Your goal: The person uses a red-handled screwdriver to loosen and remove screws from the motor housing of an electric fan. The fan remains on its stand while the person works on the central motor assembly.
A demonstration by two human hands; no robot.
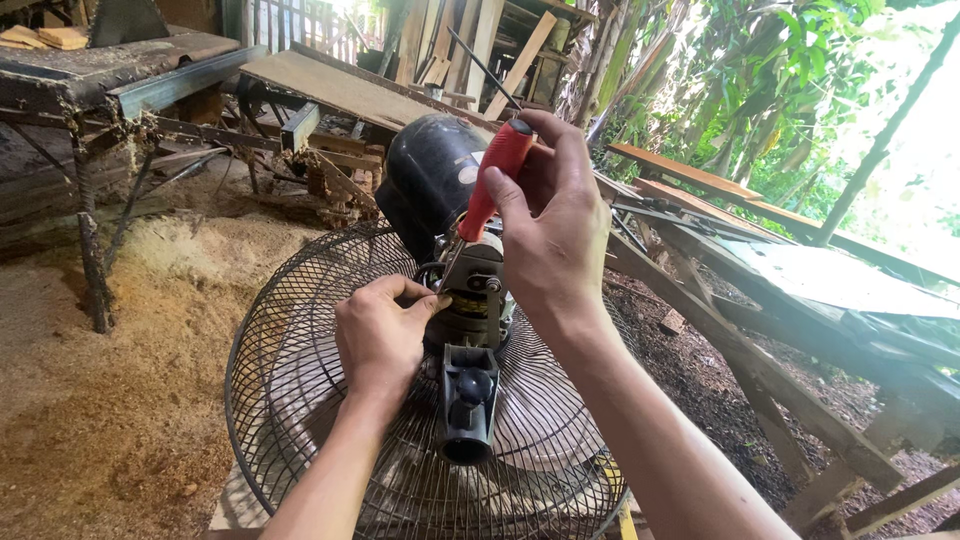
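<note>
While the left hand (380, 335) pinches the fan (400, 420) bracket to steady it, the right hand (545, 225) grips a red screwdriver (492, 180), tip angled down just beyond the left fingertips.

Both forearms are bare, no sleeves, gloves, rings or watch showing.
</note>
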